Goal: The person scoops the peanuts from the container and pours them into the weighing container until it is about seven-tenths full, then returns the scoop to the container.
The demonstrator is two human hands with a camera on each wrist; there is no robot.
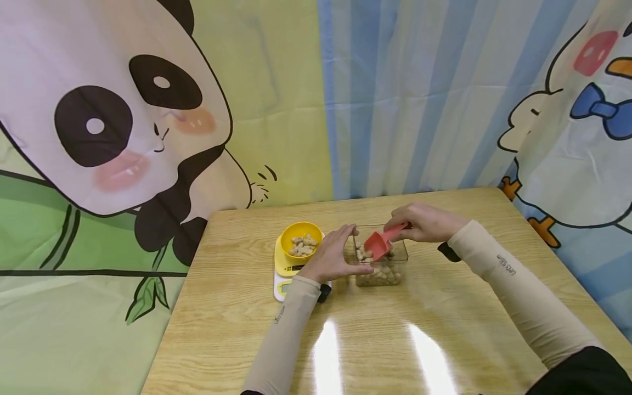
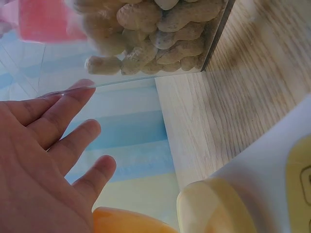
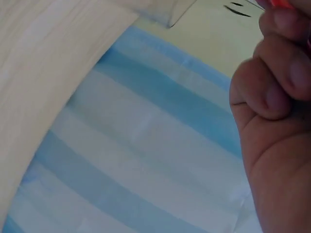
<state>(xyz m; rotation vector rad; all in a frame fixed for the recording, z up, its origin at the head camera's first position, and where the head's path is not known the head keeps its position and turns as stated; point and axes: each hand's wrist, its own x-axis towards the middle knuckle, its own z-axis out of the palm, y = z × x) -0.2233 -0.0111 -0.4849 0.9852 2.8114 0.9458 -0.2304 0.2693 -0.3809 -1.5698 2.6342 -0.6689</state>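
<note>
A clear plastic container (image 1: 404, 253) with peanuts (image 2: 180, 30) in it stands on the table. My right hand (image 1: 423, 222) grips the handle of a red scoop (image 1: 378, 245), whose head is tilted down inside the container among the peanuts. In the right wrist view its fingers (image 3: 260, 90) are curled tightly. My left hand (image 1: 329, 260) rests at the container's left side, the thumb along the front and the fingers extended toward the far corner. The left wrist view shows straight, spread fingers (image 2: 73, 145), the upper fingertips right at the clear wall.
Left of the container is a yellow and white kitchen scale (image 1: 282, 271), bearing a yellow bowl (image 1: 287, 231) with several peanuts. The left hand overlaps the scale's right side in the head view. A printed curtain (image 1: 276, 109) hangs behind the wooden table (image 1: 232, 329).
</note>
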